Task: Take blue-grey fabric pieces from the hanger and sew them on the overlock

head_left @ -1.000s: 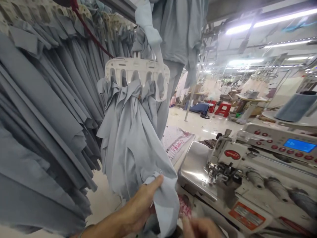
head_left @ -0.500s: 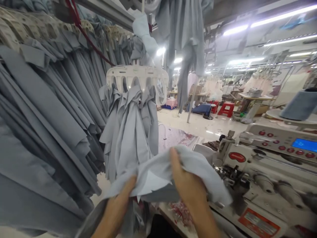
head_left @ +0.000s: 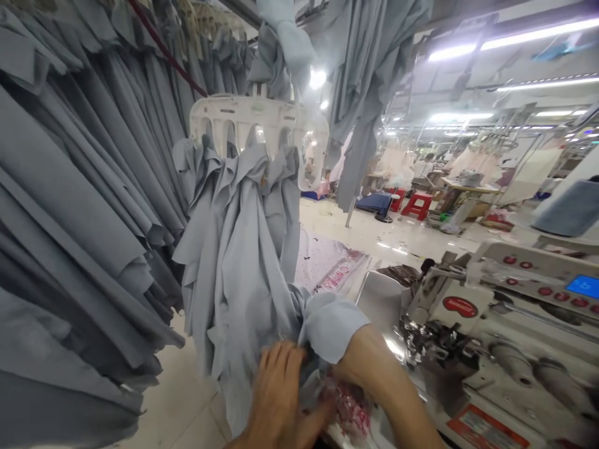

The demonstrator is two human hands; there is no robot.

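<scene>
My left hand [head_left: 278,390] rests against the lower part of the hanging grey-blue fabric pieces [head_left: 248,249]. Its fingers are stretched out side by side, with the blurred thumb apart toward the right. A fold of grey-blue cloth [head_left: 333,325] covers the front of my right hand [head_left: 362,355], so its fingers are hidden and their grip does not show. Above both hands, a white plastic hanger clamp [head_left: 269,113] carries the gathered pieces by their top ends.
Rows of hanging grey fabric [head_left: 93,181] fill the left side. At right stands an industrial sewing machine [head_left: 510,337] with a blue thread cone [head_left: 568,209]. Pinkish scraps [head_left: 349,411] lie below my hands. Red stools [head_left: 416,206] stand farther back on the floor.
The cloth piece held stretched between both hands is now bunched against the hanging bundle. My left hand moved right and its fingers straightened; my right hand's fingers went out of sight beneath cloth.
</scene>
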